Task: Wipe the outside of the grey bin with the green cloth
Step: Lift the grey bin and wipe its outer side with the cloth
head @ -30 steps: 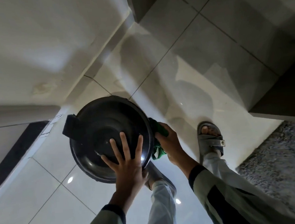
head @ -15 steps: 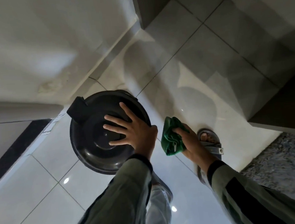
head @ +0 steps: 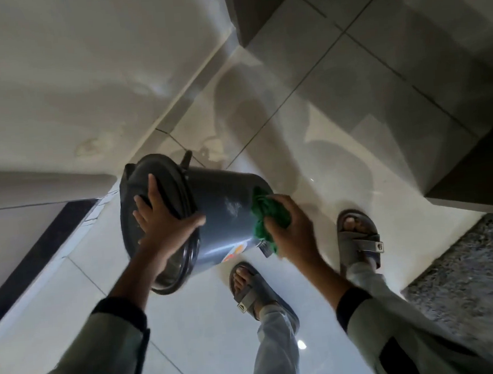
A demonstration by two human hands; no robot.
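Half a second ago the grey bin [head: 227, 215] stood upright with its lid facing the camera and the cloth held clear of it to one side; now the bin is tipped over, lid end toward the wall, its side wall showing, and the cloth is against that wall.

Left hand [head: 165, 225] lies spread over the dark lid [head: 151, 194], four fingers splayed flat on the lid's top, the thumb hooked over the rim onto the bin's side. It grips nothing closed; it is an open palm pressing and steadying the tilted bin.

Right hand [head: 289, 227] is curled tight round the green cloth [head: 266, 214], fingers folded in so the cloth bunches out past the knuckles. The bunched cloth touches the bin's side near its base end, just beyond the right fingertips. Between the left thumb and the cloth the wall carries a pale smear, and nearer the wrist side of the right hand there is a small coloured sticker [head: 234, 251] on the bin.

Below the hands, a pair of grey sandals: the left sandal [head: 249, 290] sits under the bin's lower edge, the right sandal [head: 360, 238] just beside the right hand. Both stand on the glossy tiled floor [head: 192, 338]. A dark speckled mat [head: 468, 281] lies well off past the right forearm.
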